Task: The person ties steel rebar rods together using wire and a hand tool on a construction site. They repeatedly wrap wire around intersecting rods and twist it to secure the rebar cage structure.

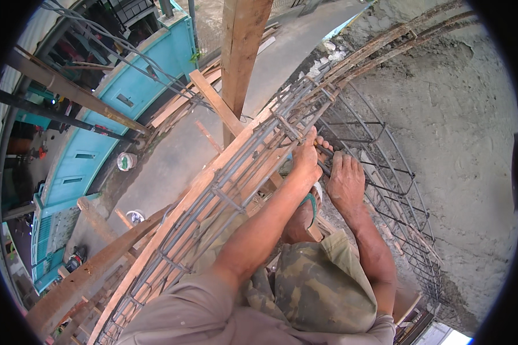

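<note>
The right hand is apparently clamping a dark-handled tool jutting left from it, likely stiff, fairly heavy and best gripped by the handle, while the left hand, its grip unclear, is crowding the rebar cage.

Rebar is grey, trousers camouflage-patterned (green-brown), the wall turquoise.

Diffuse daylight is falling evenly over the concrete; shadows are appearing faint; the left interior is lying dim; glare is whitening the lower right edge; the fisheye is bending the blue wall; black is swallowing the corners.
</note>
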Motion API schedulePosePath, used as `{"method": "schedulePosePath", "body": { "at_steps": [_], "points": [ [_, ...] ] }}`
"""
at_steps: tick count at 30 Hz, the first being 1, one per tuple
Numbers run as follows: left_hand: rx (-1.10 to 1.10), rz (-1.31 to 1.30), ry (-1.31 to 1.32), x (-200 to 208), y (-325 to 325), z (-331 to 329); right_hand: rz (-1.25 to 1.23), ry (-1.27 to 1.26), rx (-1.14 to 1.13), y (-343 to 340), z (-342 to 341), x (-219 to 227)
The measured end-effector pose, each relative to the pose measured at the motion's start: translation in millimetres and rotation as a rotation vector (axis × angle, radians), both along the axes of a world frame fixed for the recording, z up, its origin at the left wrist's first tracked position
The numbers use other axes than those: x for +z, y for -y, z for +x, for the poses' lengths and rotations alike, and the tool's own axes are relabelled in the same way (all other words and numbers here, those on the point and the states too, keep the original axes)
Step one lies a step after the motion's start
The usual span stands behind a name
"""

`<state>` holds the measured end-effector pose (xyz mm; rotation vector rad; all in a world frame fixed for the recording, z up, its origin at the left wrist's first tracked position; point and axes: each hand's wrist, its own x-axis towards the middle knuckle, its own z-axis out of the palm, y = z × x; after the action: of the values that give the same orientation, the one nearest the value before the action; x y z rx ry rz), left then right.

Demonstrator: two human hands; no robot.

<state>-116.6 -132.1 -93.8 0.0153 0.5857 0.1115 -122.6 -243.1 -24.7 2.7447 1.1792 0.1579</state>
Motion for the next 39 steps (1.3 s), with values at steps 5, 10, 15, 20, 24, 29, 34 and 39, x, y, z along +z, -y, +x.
{"method": "schedulePosePath", "body": {
  "at_steps": [5,10,15,20,24,29,34,39],
  "points": [
    [-0.106,0.11,0.002,2,-13,-26,0.208,-1.013,-0.26,0,30,7],
    [0.001,-0.146,0.499,-32,-10,-21,0.477,-1.569,-0.577,9,20,3],
    [0.061,-0.046,0.114,-3,-3,-4,0.032,-0.076,-0.008,-12,-19,12],
    [-0.116,0.157,0.03,-13,-6,-13,0.121,-0.551,-0.185,-1,3,-4],
    [-0.01,-0.181,0.274,2,-16,-19,0.275,-1.396,-0.553,-5,26,23],
    [0.125,-0.293,0.517,-25,-6,-12,0.154,-1.075,-0.339,-13,30,43],
    [0.136,-0.283,0.149,10,-3,5,-0.225,0.109,0.098,-23,-3,32],
    [0.045,-0.127,0.107,6,-7,-4,0.009,-0.269,0.019,-10,28,12]
  ]
}}
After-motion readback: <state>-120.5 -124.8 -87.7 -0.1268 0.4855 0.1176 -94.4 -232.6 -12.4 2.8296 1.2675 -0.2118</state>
